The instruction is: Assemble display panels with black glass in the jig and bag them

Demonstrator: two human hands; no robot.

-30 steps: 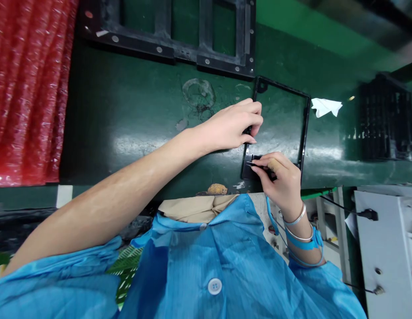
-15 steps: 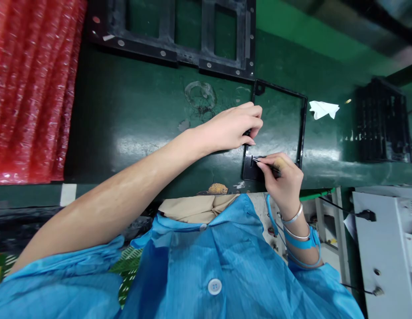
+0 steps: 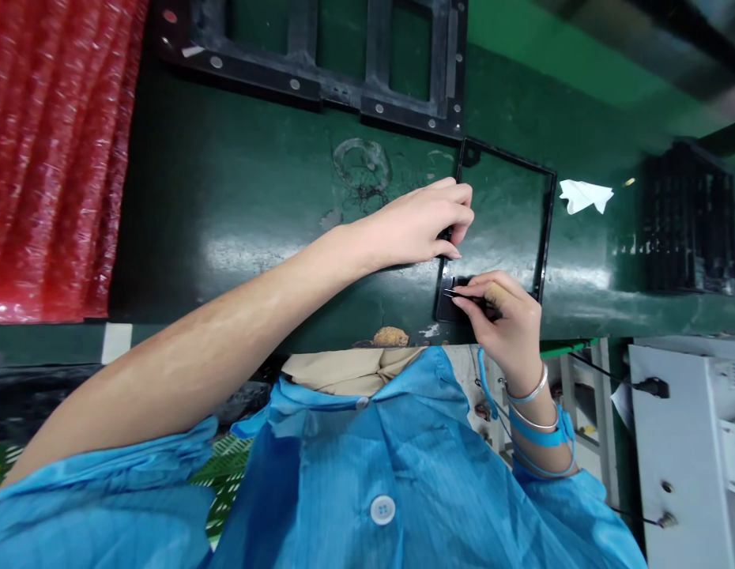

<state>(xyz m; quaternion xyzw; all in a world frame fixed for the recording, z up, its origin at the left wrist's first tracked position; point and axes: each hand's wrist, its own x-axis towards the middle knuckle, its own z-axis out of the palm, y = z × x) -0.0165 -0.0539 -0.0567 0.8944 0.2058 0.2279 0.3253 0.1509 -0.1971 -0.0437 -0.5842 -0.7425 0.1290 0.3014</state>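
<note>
A thin black rectangular frame lies on the green work surface, its near left corner a wider flat plate. My left hand is closed on the frame's left side bar, fingers curled over it. Pinched between the thumb and fingers of my right hand is a pair of tweezers. Their tips point left over the plate at the near left corner, close to a small slot there. Whether the tips hold anything is too small to tell.
Beyond the frame lies a larger black fixture with several openings. Red bubble wrap fills the left side. White crumpled paper and a dark rack are to the right. A yellowish lump sits at the near edge.
The tweezer tips have shifted slightly away from the slot, and the tweezers now lie flatter. My left hand keeps its hold on the frame. The view has moved a little.
</note>
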